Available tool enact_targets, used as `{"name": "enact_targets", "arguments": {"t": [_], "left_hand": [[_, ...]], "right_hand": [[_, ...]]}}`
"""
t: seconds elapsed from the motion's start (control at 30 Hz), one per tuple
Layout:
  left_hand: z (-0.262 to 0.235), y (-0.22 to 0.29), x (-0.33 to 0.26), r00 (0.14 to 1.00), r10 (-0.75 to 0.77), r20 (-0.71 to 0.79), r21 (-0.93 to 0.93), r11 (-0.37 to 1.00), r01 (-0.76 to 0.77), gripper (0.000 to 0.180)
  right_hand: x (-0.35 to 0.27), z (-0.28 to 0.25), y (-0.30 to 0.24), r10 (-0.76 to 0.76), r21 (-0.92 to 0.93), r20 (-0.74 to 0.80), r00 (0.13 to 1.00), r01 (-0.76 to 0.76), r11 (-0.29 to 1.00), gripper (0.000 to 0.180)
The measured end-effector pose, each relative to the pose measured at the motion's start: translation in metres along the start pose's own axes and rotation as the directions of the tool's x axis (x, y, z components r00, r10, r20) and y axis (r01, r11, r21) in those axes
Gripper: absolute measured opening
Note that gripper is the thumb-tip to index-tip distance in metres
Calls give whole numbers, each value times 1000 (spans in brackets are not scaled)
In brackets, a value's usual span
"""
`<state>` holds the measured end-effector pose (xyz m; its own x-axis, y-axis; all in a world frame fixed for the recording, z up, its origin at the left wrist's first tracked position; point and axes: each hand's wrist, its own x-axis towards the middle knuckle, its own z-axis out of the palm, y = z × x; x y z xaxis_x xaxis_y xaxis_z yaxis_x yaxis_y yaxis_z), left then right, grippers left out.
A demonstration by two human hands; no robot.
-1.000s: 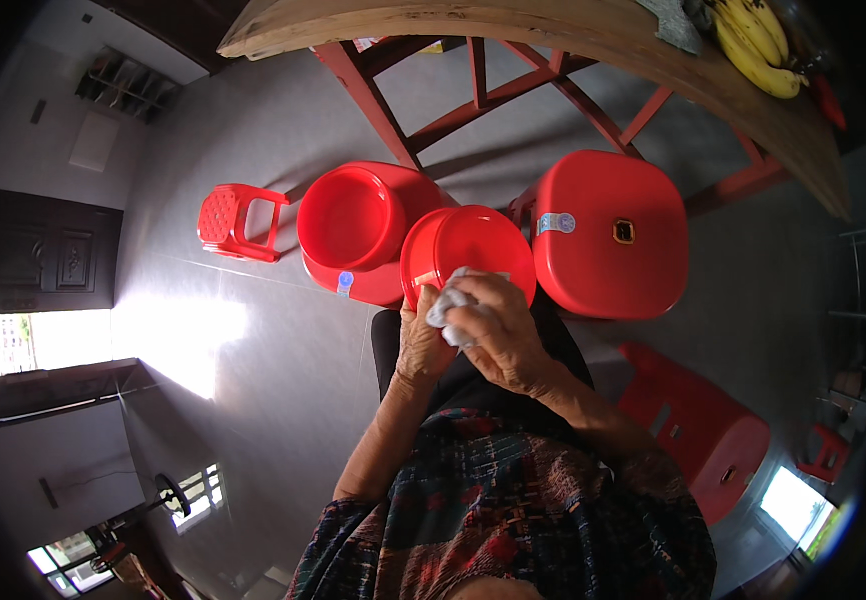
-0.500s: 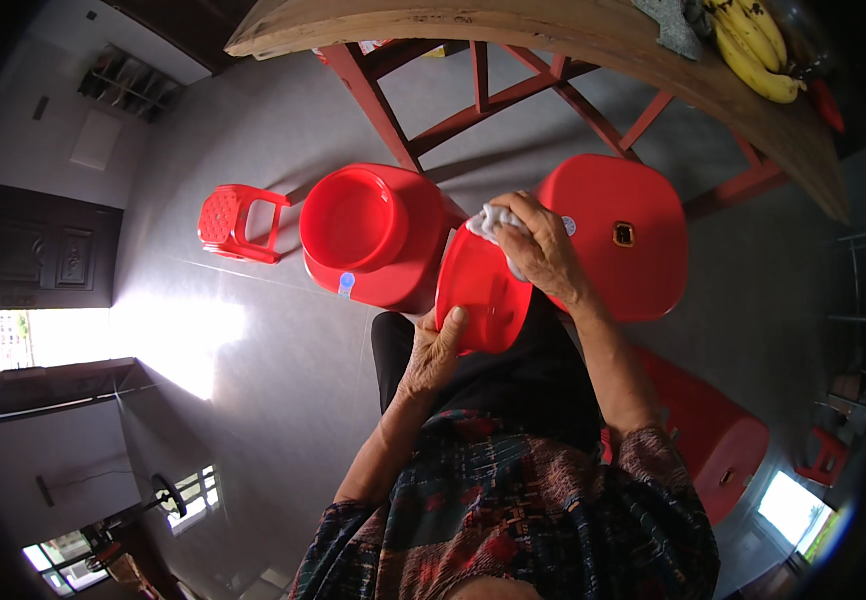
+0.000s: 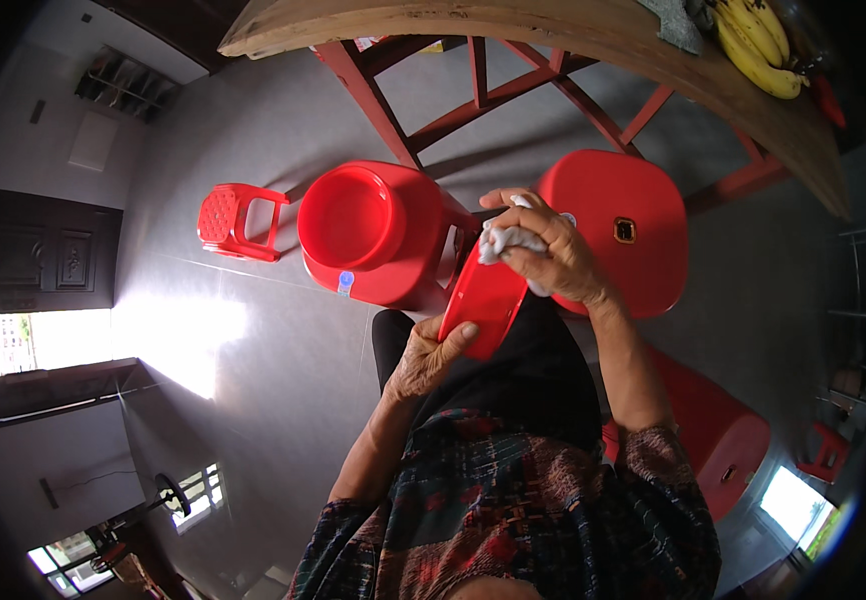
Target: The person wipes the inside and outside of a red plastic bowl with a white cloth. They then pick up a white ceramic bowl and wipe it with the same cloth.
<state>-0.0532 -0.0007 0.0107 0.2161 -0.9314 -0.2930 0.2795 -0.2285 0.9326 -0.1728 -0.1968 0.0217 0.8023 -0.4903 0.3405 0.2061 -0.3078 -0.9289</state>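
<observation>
A red plastic basin is held tilted above my lap. My left hand grips its near left edge, thumb over the rim. At the far right edge of the basin, my right hand has its fingers closed round a crumpled white cloth that lies against the rim. Another red basin rests on a red stool just left of my hands. To their right stands a second red stool with a small hole in its seat.
A wooden table with red legs spans the far side, bananas on its right end. One small red stool stands on the floor at left. Another red stool is close by my right arm.
The basin has turned more onto its edge, showing less of its inside. My right hand and the cloth have shifted slightly right and nearer along the rim.
</observation>
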Motion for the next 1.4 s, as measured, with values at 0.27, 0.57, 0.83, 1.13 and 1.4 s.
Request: {"name": "enact_targets", "arguments": {"t": [0.27,0.57,0.83,1.13,1.4], "left_hand": [[-8,2,3,987,-26,162,48,999,18,21],[-7,-1,13,984,178,1,53,983,-178,21],[-2,0,5,982,179,60,126,975,-185,27],[-3,0,9,992,112,-62,21,994,-111,35],[-7,1,9,979,190,-78,-4,982,-191,30]], "right_hand": [[0,-9,5,39,40,219,975,-49,998,23],[-11,54,-40,-301,-523,233,925,380,763,36],[4,11,-7,151,-80,-165,975,-166,983,19],[4,46,-13,-166,-428,-155,974,85,900,25],[-7,61,-43,-264,-527,28,964,239,816,33]]}}
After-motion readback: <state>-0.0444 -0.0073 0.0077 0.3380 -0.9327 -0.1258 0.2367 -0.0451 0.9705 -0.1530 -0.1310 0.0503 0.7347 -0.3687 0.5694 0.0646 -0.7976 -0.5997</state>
